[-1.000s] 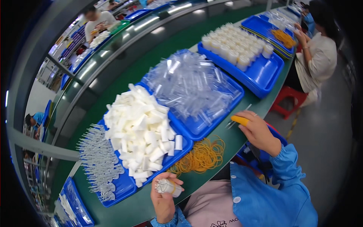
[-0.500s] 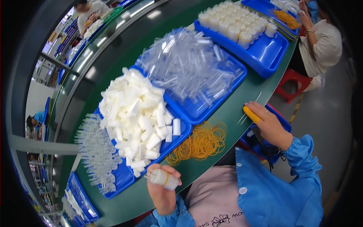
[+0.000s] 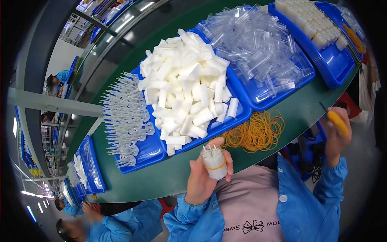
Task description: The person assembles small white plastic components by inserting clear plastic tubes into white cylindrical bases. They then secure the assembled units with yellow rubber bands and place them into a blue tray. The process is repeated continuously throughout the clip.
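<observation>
My left hand (image 3: 203, 175) holds a small bundle of clear tubes and white pieces (image 3: 214, 162) bound by a yellow rubber band, just off the near edge of the green table (image 3: 169, 177). My right hand (image 3: 336, 139) is raised at the right, away from the table, gripping a yellow-handled tool (image 3: 337, 122) with a thin dark tip. A heap of yellow rubber bands (image 3: 254, 131) lies on the table between the two hands. Behind the bundle, a blue tray (image 3: 238, 117) is piled with white foam blocks (image 3: 187, 84).
A blue tray of clear plastic sleeves (image 3: 258, 48) sits at the right, a tray of white cups (image 3: 318, 24) beyond it. Clear pipette-like pieces (image 3: 127, 117) fill the left tray. Another person in blue (image 3: 113, 220) works at the lower left. Smaller blue trays (image 3: 90, 165) stand further left.
The view has drawn closer over the trays. My left hand has lifted the bundle upright toward the table edge. My right hand with the tool has moved out to the right.
</observation>
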